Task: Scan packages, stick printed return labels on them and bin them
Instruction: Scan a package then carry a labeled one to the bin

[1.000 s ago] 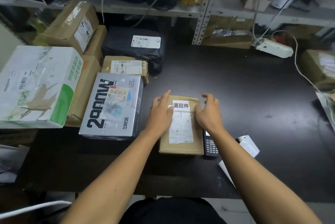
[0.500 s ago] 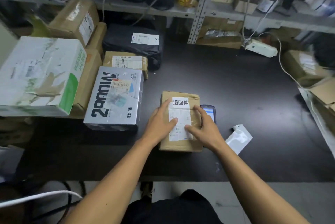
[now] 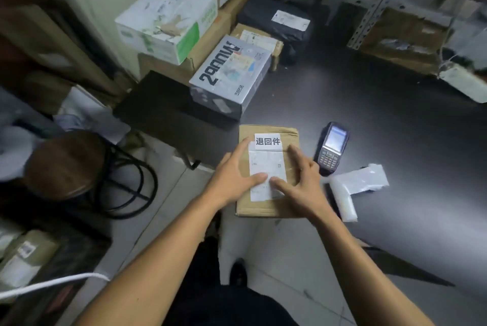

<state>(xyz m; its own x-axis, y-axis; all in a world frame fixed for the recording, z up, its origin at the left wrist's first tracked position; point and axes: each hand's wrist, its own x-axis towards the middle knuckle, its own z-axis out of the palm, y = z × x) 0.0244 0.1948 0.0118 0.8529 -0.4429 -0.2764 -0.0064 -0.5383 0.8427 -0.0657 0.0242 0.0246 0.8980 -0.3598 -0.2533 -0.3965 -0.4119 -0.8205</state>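
A small brown cardboard package (image 3: 266, 208) lies at the near corner of the black table (image 3: 395, 141), its near end past the table edge. It carries a white shipping slip and a white return label (image 3: 268, 141) with black characters. My left hand (image 3: 232, 175) lies over the package's left side, fingers straight, thumb on the slip. My right hand (image 3: 303, 183) covers the right side, thumb tip meeting the left thumb. A dark handheld scanner (image 3: 332, 147) with a lit screen lies just right of the package.
White label backing paper (image 3: 355, 183) lies right of my right hand. A grey box (image 3: 232, 75), a white-green box (image 3: 168, 20), brown cartons and a black mailer bag (image 3: 274, 22) crowd the table's far left. A brown stool (image 3: 66, 165) stands on the floor at left.
My view has swung left and down toward the floor. The package has come nearer the table's front edge, and both hands have slid down the slip until the thumbs meet.
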